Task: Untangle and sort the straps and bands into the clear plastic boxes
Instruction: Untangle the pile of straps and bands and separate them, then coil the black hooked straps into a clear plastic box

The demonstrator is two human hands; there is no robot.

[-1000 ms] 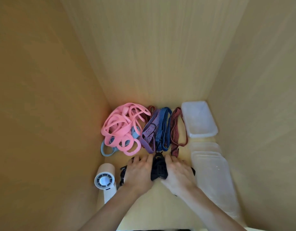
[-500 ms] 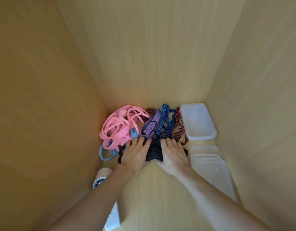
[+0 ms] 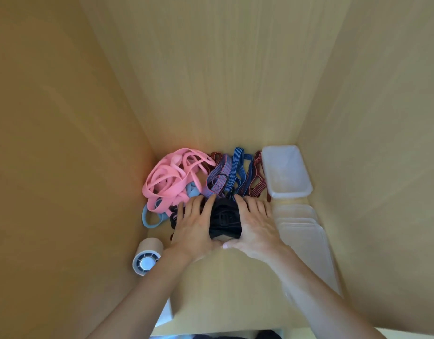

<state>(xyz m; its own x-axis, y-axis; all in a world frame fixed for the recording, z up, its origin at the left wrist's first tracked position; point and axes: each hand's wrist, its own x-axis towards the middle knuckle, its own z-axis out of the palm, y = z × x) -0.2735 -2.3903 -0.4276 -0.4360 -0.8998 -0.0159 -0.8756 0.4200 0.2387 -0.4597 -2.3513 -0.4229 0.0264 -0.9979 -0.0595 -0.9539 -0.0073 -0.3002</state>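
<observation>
A black strap bundle [image 3: 224, 218] lies on the wooden floor of the compartment, between my two hands. My left hand [image 3: 194, 226] lies flat over its left side and over loose black strap ends, fingers straight. My right hand [image 3: 255, 223] presses its right side the same way, thumb at the front. Just beyond the fingertips lies a tangle of pink bands [image 3: 169, 179], a light blue band [image 3: 147, 218], a purple strap [image 3: 219, 174], a blue strap [image 3: 238, 165] and a dark red strap [image 3: 257, 177]. A clear plastic box [image 3: 284, 172] sits at the back right.
A stack of clear plastic boxes or lids [image 3: 306, 236] runs along the right wall, near my right wrist. A small beige hand-held fan [image 3: 146, 258] lies at the front left. Wooden walls close in on the left, back and right.
Both hands slid the black bundle away from me, up against the coloured straps, which bunched toward the back wall. Over the last half second the hands hardly moved.
</observation>
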